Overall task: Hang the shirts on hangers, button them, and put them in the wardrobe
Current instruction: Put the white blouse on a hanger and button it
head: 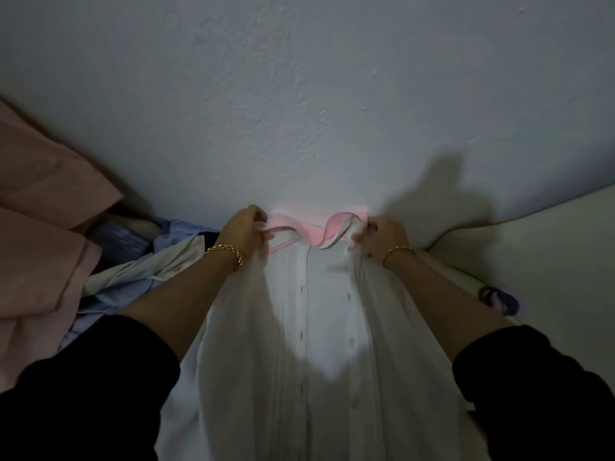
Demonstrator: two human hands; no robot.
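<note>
A white button-front shirt (309,344) with a pink collar (329,227) hangs down the middle of the view against the wall. A pink hanger (283,246) shows at its left shoulder. My left hand (243,232) grips the left shoulder of the shirt together with the hanger. My right hand (379,236) grips the shirt's right shoulder beside the collar. The placket runs down the centre with buttons on the right edge and buttonholes on the left; the front looks unbuttoned.
A pile of light blue and striped shirts (133,261) lies at the left, with pink fabric (43,234) beside it. A white cushion or mattress (539,247) is at the right, a purple ring-shaped item (499,299) on it. A plain wall (299,94) fills the background.
</note>
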